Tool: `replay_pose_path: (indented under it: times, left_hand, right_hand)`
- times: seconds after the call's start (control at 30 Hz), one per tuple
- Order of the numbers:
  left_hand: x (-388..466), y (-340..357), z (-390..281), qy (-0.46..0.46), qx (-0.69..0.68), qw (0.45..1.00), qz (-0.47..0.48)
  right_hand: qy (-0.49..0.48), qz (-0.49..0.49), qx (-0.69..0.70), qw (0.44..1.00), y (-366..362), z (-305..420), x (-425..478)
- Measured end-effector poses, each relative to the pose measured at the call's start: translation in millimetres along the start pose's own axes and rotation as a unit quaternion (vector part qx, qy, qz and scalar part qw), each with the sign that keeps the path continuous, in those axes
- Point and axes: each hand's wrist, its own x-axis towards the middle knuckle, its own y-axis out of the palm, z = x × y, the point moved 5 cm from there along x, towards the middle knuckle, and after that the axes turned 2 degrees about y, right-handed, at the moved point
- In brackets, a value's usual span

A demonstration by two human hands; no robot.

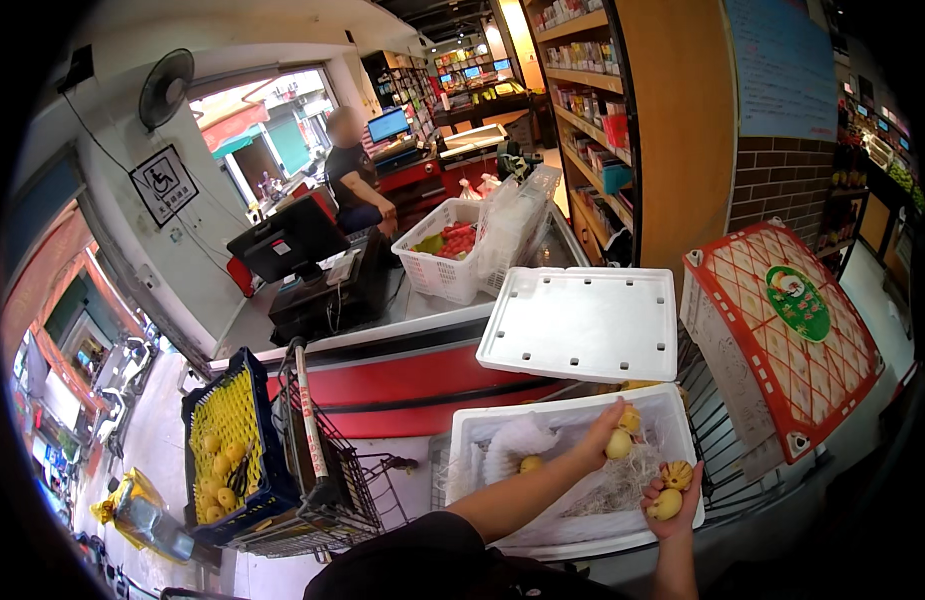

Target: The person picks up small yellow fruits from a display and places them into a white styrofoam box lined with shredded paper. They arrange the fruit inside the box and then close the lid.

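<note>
Before me is a white foam box lined with white padding and shredded packing strands. Over its far right part, my left hand is closed about two small yellow fruits, a paler one and another at the fingers. At the box's right end, my right hand cradles two more in its palm: a dark-striped fruit, which looks like a pepino melon, and a plain yellow one. Another fruit lies beside white foam netting inside.
A white foam lid rests behind the box. A red-topped carton stands right. At left, a cart carries a blue crate of yellow fruits. On the counter are a white basket and a monitor; a person sits behind.
</note>
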Motion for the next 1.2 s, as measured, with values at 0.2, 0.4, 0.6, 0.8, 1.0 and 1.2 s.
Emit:
replay_pose_path:
  times: [0.2,0.4,0.6,0.8,1.0,1.2]
  left_hand:
    - [-37,-1,-7,-0.120,-0.285,0.951,0.031]
    - [-60,17,-42,-0.076,-0.281,0.942,0.169]
    - [-81,33,-79,-0.018,-0.239,0.944,0.226]
    - [-87,30,-99,0.011,-0.182,0.955,0.235]
    - [-72,14,-65,0.031,0.376,0.907,0.188]
    - [-72,55,9,0.199,0.790,0.559,0.156]
  right_hand:
    - [-0.023,0.021,-0.039,0.999,1,-2,0]
    - [-0.037,0.039,0.001,0.999,8,-2,-5]
    - [-0.038,0.038,-0.011,0.999,10,-4,-4]
    - [-0.055,0.059,0.002,0.997,7,2,-5]
    - [-0.055,0.072,0.022,0.996,-12,5,13]
    - [-0.062,0.105,0.071,0.990,4,9,-6]
